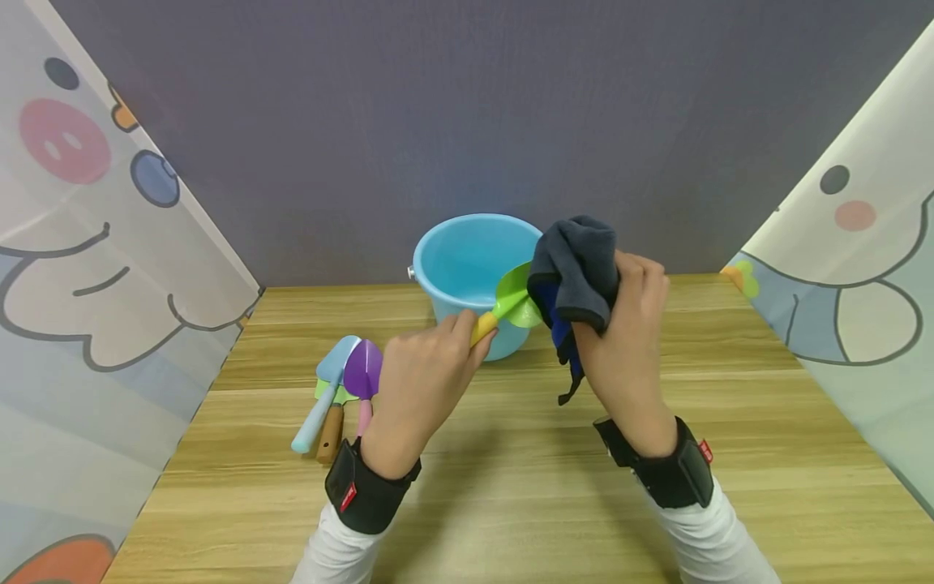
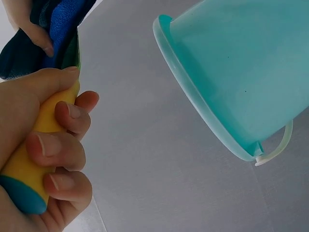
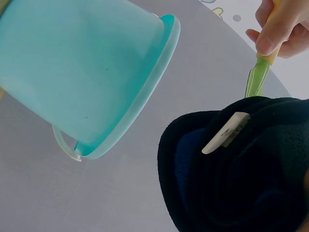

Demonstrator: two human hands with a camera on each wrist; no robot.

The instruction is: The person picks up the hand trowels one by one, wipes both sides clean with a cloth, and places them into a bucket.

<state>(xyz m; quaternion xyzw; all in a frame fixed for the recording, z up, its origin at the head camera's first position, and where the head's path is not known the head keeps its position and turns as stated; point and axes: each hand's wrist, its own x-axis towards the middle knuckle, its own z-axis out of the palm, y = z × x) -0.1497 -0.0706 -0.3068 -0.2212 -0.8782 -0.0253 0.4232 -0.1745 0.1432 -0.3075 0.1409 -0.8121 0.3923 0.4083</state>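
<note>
My left hand (image 1: 430,369) grips the yellow handle (image 2: 48,116) of a toy shovel with a green blade (image 1: 514,290); the handle's butt is blue-green. A dark grey and blue cloth (image 1: 580,268) is bunched in my right hand (image 1: 631,349), pressed against the far part of the blade and hiding it. In the right wrist view, the folded cloth (image 3: 231,159) covers most of the right hand, and a white tag shows on it. Both hands are raised in front of a light blue bucket (image 1: 460,268), which stands upright.
Left of my left hand lie several small garden tools: a blue trowel (image 1: 338,361), a purple trowel (image 1: 361,369) with a pink handle, and a green tool with a brown handle (image 1: 331,434). A grey panel (image 1: 467,122) rises behind the wooden table (image 1: 759,487); cartoon-printed sheets flank it.
</note>
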